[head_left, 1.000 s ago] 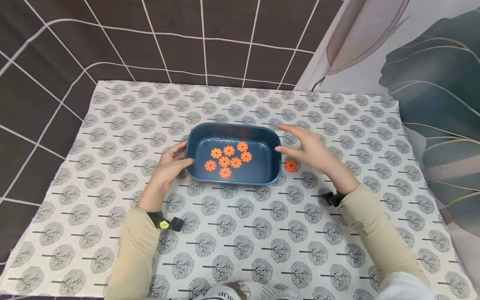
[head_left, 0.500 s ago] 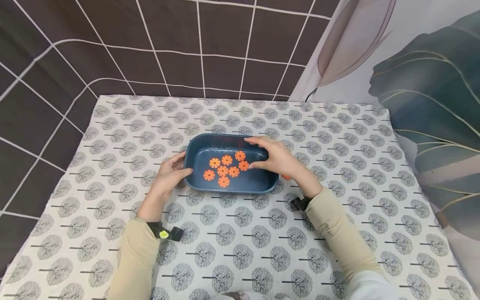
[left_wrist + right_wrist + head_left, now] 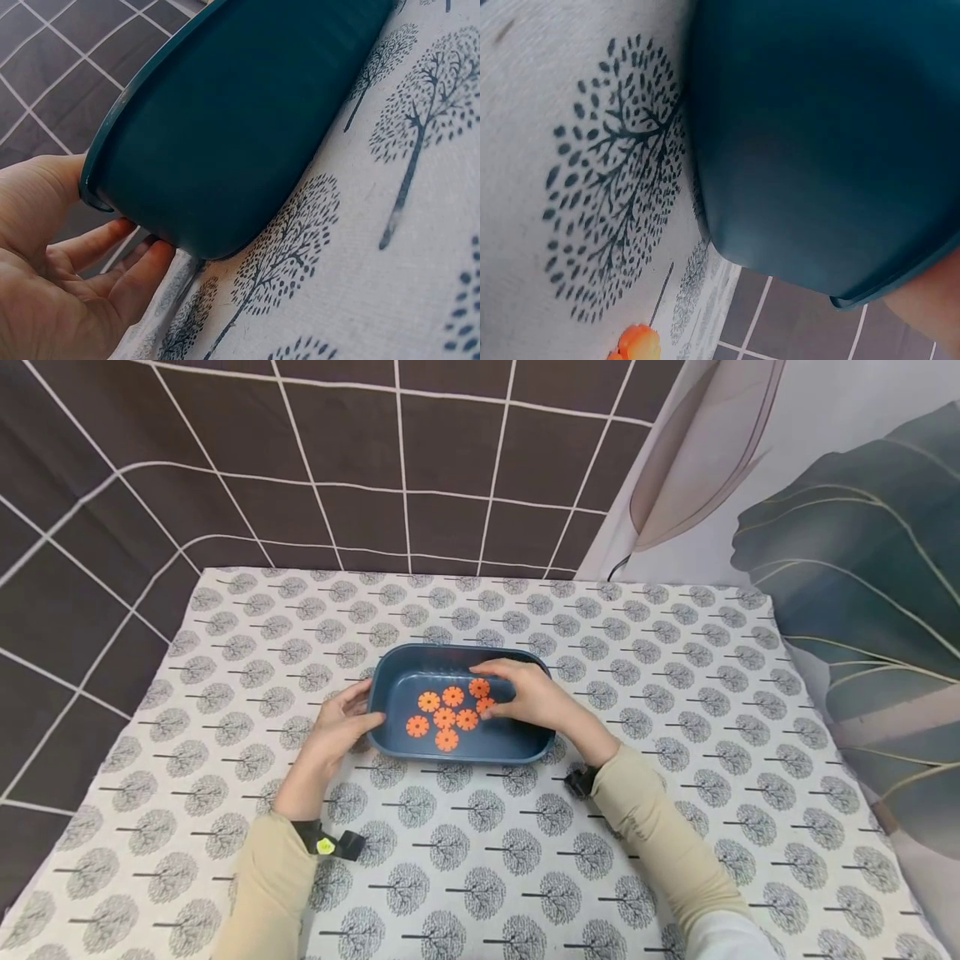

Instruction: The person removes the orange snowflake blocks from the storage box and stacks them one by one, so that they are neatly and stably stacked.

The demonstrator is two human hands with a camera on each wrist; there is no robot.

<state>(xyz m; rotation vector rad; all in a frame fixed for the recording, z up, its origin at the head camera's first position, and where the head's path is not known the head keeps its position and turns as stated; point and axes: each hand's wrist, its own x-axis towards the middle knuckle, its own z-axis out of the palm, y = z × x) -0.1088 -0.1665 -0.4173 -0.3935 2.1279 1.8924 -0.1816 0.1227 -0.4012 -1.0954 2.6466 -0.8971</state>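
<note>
A dark blue rectangular basin (image 3: 390, 752) sits on the table, holding several flat orange notched discs (image 3: 445, 718). My left hand (image 3: 333, 731) grips its left end, thumb over the rim and fingers against the outer wall, as the left wrist view also shows for the hand (image 3: 90, 262). Reaching over the right end, my right hand (image 3: 528, 695) is inside the basin. Its thumb tip is at the rightmost disc and partly covers it; the index finger is stretched out above, near the upper-right disc (image 3: 478, 687). The other right fingers are hidden.
One more orange piece (image 3: 636, 345) lies outside the basin, seen at the bottom of the right wrist view; the arm hides it in the head view. A tree-patterned cloth (image 3: 450, 860) covers the table. Behind stands a dark backdrop with a white grid (image 3: 450, 452).
My right hand has moved left from beside the basin's right rim to inside it, its thumb now at a disc. The left hand keeps its grip. The head view has tilted up slightly.
</note>
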